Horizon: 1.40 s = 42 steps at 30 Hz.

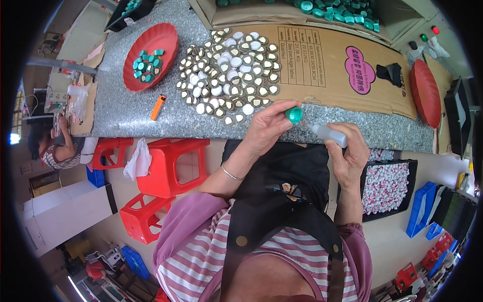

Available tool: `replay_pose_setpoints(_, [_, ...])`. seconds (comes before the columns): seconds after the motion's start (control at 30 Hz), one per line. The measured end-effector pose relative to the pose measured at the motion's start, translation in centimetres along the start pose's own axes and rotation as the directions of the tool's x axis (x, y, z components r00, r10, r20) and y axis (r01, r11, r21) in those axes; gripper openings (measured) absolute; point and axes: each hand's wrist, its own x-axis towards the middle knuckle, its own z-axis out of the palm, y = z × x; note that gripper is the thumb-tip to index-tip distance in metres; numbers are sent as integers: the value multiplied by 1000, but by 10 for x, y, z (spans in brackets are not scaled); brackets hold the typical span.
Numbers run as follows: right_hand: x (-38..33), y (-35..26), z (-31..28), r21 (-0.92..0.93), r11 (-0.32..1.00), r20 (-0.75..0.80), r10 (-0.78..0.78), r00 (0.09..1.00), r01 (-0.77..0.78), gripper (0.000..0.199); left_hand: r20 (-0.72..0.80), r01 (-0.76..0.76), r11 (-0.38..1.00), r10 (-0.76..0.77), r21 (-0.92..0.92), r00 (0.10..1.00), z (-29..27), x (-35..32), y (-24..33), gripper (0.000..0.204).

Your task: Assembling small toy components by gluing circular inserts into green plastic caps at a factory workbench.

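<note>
Left hand [265, 130], raised at the near edge of the desk [131, 113], pinches a small green ribbed cap [294, 115] between thumb and fingertips; a thin bangle [231, 174] circles its wrist. Right hand [349, 158], just beside it, is clenched around a small translucent squeeze bottle [329, 135] whose white nozzle points toward the cap; nozzle and cap are near each other, and contact cannot be made out. Directly beyond the left hand, a broad cluster of silver and white round liners [231, 70] lies spread on the speckled grey desk. To its left sit an orange lighter [158, 106] and a red plate [163, 38] holding a few green caps. To the right of the cluster, a flattened cardboard sheet [322, 60] covers the desk, with a second red plate [425, 93] standing on edge at its far end. Farther back, a carton holds more green caps [342, 11]. Below the desk edge: red plastic stools [171, 166] at left, and a black tray of white pieces [385, 186] at right.
</note>
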Motion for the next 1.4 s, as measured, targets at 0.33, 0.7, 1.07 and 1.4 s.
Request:
replay_pose_setpoints(0.33, [0, 3, 1, -53, 996, -8, -66, 998, 65, 27, -18, 33, 999, -32, 27, 999, -2, 1, -3, 38])
replay_pose_setpoints(0.7, [2, 2, 4, -73, 993, -15, -92, 996, 91, 29, -70, 64, 998, -64, 1, 996, 0, -1, -6, 34])
replay_pose_setpoints(1.07, [0, 3, 6, -73, 994, -26, -81, 996, 79, 30, -50, 136, 988, -140, -75, 989, 0, -2, -6, 28])
replay_pose_setpoints(1.4, [-4, 5, 4, -54, 997, -53, -60, 997, 57, 29, -54, 181, 974, -190, -138, 980, 2, -1, -6, 30])
